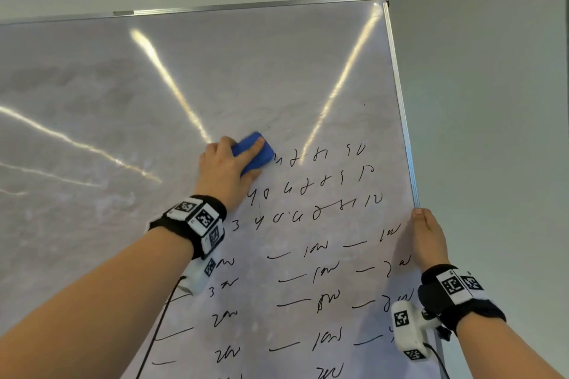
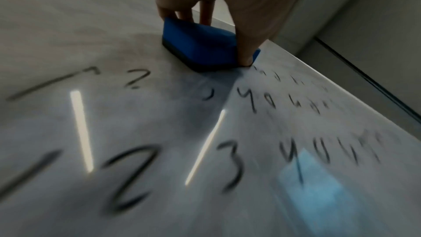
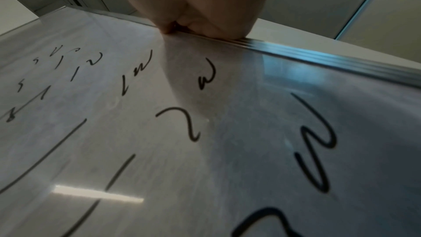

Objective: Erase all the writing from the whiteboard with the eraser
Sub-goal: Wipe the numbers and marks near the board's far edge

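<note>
You're in what looks like an office or meeting room: a metal-framed whiteboard (image 1: 277, 77) stands before plain pale walls (image 1: 492, 71) under strip-light reflections.

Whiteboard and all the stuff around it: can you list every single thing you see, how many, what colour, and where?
whiteboard: one, greyish white with silver frame, fills the view, tilted.
writing: many black marks, lower right part of the board.
eraser: one, blue, flat on the board at the left end of the top row of writing.
wall: grey, behind the board.
wristbands: two, black with white tags.
left hand: holds the eraser.
right hand: grips the board's right edge.
</note>
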A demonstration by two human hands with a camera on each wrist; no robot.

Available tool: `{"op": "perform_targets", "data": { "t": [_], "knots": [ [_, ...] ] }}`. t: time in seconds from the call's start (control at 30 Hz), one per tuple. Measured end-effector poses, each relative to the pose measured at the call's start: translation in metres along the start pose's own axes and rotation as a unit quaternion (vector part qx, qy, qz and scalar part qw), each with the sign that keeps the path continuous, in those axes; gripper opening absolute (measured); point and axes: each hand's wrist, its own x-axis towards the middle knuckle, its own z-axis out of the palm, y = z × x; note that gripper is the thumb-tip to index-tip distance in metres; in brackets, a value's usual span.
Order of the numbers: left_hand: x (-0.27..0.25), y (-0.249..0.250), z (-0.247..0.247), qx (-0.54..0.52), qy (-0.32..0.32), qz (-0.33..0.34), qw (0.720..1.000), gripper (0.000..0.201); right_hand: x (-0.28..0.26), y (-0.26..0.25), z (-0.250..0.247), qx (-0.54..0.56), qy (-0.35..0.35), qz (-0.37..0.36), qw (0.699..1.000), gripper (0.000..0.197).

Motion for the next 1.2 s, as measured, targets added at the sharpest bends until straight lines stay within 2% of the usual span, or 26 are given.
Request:
{"op": "perform_targets", "data": {
  "t": [0.07, 0.1, 0.13, 0.23, 0.3, 0.37, 0.5, 0.53, 0.63, 0.7, 0.77, 0.87, 0.9, 1.07, 1.13, 1.2],
  "knots": [
    [0.012, 0.001, 0.001, -0.005, 0.008, -0.062, 0.998, 0.055, 0.001, 0.001, 0.001, 0.000, 0.004, -0.003, 1.000, 0.026],
    [0.013, 0.006, 0.002, -0.010, 0.012, -0.072, 0.997, 0.055, 0.001, 0.002, 0.000, 0.000, 0.005, -0.004, 1.000, 0.027],
    [0.011, 0.012, 0.005, -0.014, 0.016, -0.060, 0.998, 0.054, 0.002, 0.003, 0.000, 0.000, 0.005, -0.006, 1.000, 0.027],
    [-0.008, 0.026, 0.015, -0.008, 0.008, 0.039, 0.999, 0.051, 0.002, 0.004, 0.001, -0.001, 0.005, -0.007, 1.000, 0.027],
    [-0.007, 0.023, 0.014, -0.001, -0.001, 0.072, 0.997, 0.050, 0.003, 0.005, 0.002, 0.002, 0.004, -0.008, 1.000, 0.027],
    [0.005, 0.020, 0.010, 0.002, 0.005, 0.056, 0.998, 0.049, 0.003, 0.007, 0.002, 0.004, 0.004, -0.009, 1.000, 0.028],
    [0.018, 0.027, 0.011, -0.007, 0.020, -0.015, 1.000, 0.054, 0.005, 0.010, 0.003, 0.009, 0.007, -0.003, 1.000, 0.028],
    [0.014, 0.032, 0.014, -0.005, 0.018, -0.003, 1.000, 0.054, 0.005, 0.011, 0.003, 0.010, 0.006, -0.001, 1.000, 0.028],
    [0.000, 0.041, 0.022, 0.019, 0.000, 0.098, 0.995, 0.057, 0.005, 0.011, 0.002, 0.006, 0.006, -0.001, 1.000, 0.028],
    [0.002, 0.039, 0.019, 0.036, -0.013, 0.128, 0.991, 0.057, 0.005, 0.010, 0.002, 0.005, 0.004, -0.002, 1.000, 0.028],
    [0.013, 0.037, 0.014, 0.039, -0.017, 0.100, 0.994, 0.054, 0.005, 0.010, 0.002, 0.003, 0.005, -0.002, 1.000, 0.028],
    [0.026, 0.040, 0.012, 0.022, -0.011, 0.016, 1.000, 0.051, 0.005, 0.010, 0.002, 0.001, 0.005, -0.001, 1.000, 0.029],
    [0.025, 0.044, 0.014, 0.018, -0.009, 0.010, 1.000, 0.049, 0.005, 0.010, 0.002, 0.001, 0.005, 0.001, 1.000, 0.029],
    [0.008, 0.053, 0.027, 0.038, -0.023, 0.159, 0.986, 0.044, 0.004, 0.010, 0.002, 0.007, 0.002, 0.000, 1.000, 0.029],
    [0.019, 0.052, 0.022, 0.033, -0.018, 0.135, 0.990, 0.042, 0.004, 0.008, 0.002, 0.006, 0.000, -0.003, 1.000, 0.028],
    [0.029, 0.057, 0.019, 0.014, -0.016, 0.057, 0.998, 0.044, 0.004, 0.007, 0.002, 0.004, 0.000, -0.005, 1.000, 0.027]
  ]
}}
